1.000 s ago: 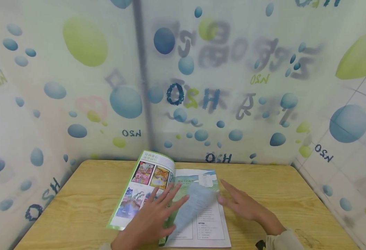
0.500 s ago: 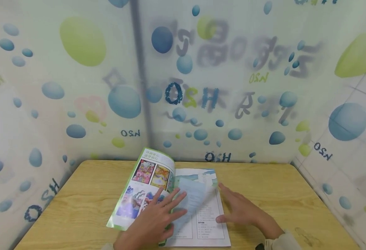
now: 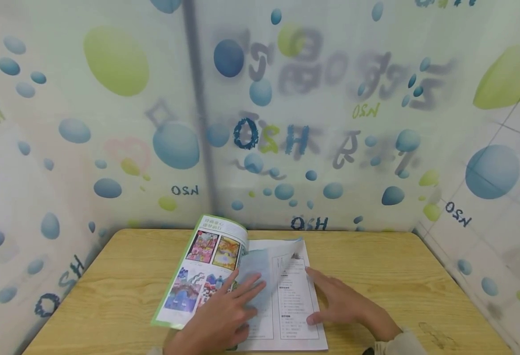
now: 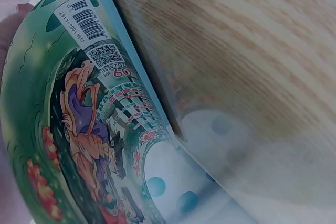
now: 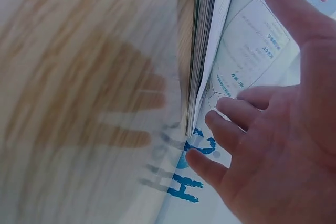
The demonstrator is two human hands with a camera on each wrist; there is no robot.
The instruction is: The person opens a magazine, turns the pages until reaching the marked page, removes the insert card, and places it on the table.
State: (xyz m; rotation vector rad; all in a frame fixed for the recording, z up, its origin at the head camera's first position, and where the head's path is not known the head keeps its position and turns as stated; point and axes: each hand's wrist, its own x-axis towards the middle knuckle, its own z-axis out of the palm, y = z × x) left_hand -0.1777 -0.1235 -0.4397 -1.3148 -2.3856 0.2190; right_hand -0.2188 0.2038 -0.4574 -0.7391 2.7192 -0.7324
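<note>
An open magazine [image 3: 300, 315] lies on the wooden table, its left side showing colourful pictures [image 3: 204, 246]. Over its right side a thin bluish page [image 3: 260, 264] stands lifted and curled. My left hand [image 3: 220, 315] lies across the inner part of the magazine, fingers spread over the curled page. At the right edge my right hand [image 3: 344, 303] is held with loosely bent fingers and thumb apart, gripping nothing visible. The right wrist view shows that palm [image 5: 283, 129] beside the stacked page edges [image 5: 202, 45]. In the left wrist view the illustrated cover [image 4: 79, 108] bends up, with a barcode.
The wooden table [image 3: 375, 261] extends on both sides of the magazine. Behind and beside it hang pale curtains [image 3: 331, 207] printed with blue and green drops and H2O lettering. A light sleeve [image 3: 399, 342] covers the right forearm.
The curled page has shifted and the coloured heading on the right side is now covered. My right hand has moved slightly down and its thumb has come away from the page; the left hand stays nearly still.
</note>
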